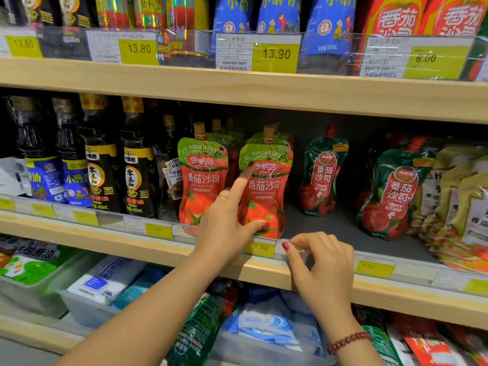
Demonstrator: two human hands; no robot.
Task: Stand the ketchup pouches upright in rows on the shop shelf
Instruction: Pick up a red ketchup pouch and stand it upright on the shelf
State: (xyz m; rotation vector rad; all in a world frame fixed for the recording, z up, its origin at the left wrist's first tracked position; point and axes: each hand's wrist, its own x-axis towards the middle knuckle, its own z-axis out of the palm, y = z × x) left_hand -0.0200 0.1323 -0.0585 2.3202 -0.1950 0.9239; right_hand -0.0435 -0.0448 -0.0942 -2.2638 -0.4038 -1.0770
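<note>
Two rows of red-and-green ketchup pouches with tan caps stand upright on the middle shelf [330, 225]. The front pouch of the left row [202, 178] stands beside the front pouch of the right row [266, 186]. My left hand [227, 220] touches the right front pouch, forefinger pressed on its face and thumb near its lower edge, without gripping it. My right hand [317, 262] rests on the clear price rail [298, 247] at the shelf's front edge, fingers curled. Further right stand two dark green ketchup pouches, one set back [322, 173] and one nearer [393, 194].
Dark sauce bottles [100, 165] fill the shelf to the left. Yellowish pouches [459, 202] lean at the far right. Bare grey shelf lies between the red and green pouches. Shelves above and below are packed with goods.
</note>
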